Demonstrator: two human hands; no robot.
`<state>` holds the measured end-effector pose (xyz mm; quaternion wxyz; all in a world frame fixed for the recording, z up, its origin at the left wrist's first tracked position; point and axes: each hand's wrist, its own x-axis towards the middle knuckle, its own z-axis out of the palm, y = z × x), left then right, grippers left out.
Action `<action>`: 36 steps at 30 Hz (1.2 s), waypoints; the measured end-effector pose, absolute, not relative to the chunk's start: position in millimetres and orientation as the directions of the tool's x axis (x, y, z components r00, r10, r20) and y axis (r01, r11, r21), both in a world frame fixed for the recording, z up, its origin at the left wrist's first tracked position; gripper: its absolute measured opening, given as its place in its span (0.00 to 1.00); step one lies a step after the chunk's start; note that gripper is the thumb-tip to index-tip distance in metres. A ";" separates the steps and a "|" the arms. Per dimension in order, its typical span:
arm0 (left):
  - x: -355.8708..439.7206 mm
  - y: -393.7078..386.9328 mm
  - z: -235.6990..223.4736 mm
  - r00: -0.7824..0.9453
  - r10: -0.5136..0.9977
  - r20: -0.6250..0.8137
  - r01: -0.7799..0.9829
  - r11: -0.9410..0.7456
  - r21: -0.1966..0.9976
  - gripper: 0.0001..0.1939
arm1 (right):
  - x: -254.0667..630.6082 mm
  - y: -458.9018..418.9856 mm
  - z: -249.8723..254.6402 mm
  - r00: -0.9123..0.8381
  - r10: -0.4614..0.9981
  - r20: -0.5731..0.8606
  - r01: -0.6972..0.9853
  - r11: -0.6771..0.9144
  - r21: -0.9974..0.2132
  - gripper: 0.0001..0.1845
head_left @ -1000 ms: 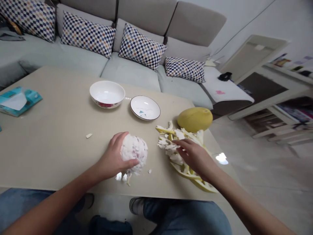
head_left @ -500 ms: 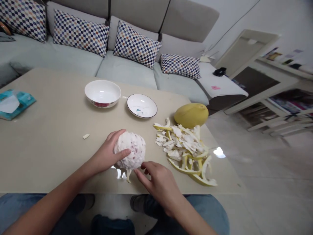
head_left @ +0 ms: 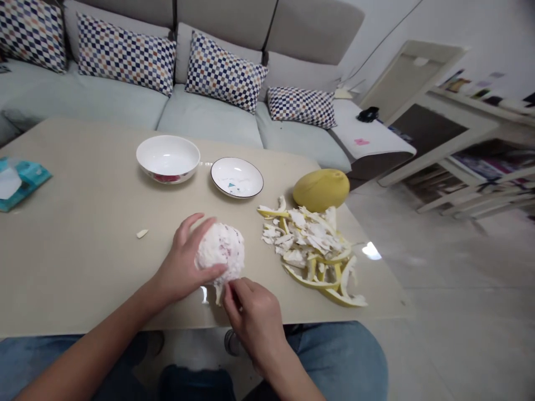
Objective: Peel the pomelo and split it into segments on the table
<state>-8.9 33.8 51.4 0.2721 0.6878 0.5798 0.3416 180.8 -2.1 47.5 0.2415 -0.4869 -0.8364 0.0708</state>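
Left hand (head_left: 181, 267) around peeled fruit (head_left: 225, 249)

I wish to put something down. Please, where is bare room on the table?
Between the teal tissue packet and the round white floral bowl, and below that packet. Crowded: front centre (left hand, right hand, round white peeled fruit); right side (yellow-white peel, oval yellow fruit).
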 end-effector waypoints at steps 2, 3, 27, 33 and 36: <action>-7.7 34.8 53.7 0.208 0.958 0.198 0.640 -0.287 0.712 0.36 | 181.4 -8.5 42.8 -0.417 0.840 0.348 0.710 0.540 -0.452 0.15; -7.6 36.1 54.6 0.235 0.951 0.200 0.646 -0.306 0.700 0.33 | 182.3 -12.7 41.3 -0.426 0.834 0.350 0.667 0.551 -0.502 0.15; -56.7 44.1 38.0 -0.040 0.975 0.220 0.650 -0.142 0.746 0.26 | 296.5 57.6 17.7 -0.057 0.811 0.583 0.839 0.356 -0.413 0.13; -61.6 21.1 36.1 -0.088 0.963 0.254 0.752 -0.103 0.651 0.27 | 189.3 17.5 5.5 -0.272 0.961 0.058 0.224 0.122 -0.967 0.14; -64.6 10.2 44.2 -0.087 0.967 0.239 0.795 -0.077 0.601 0.27 | 161.1 10.9 4.1 -0.202 0.978 -0.049 0.104 -0.028 -0.994 0.16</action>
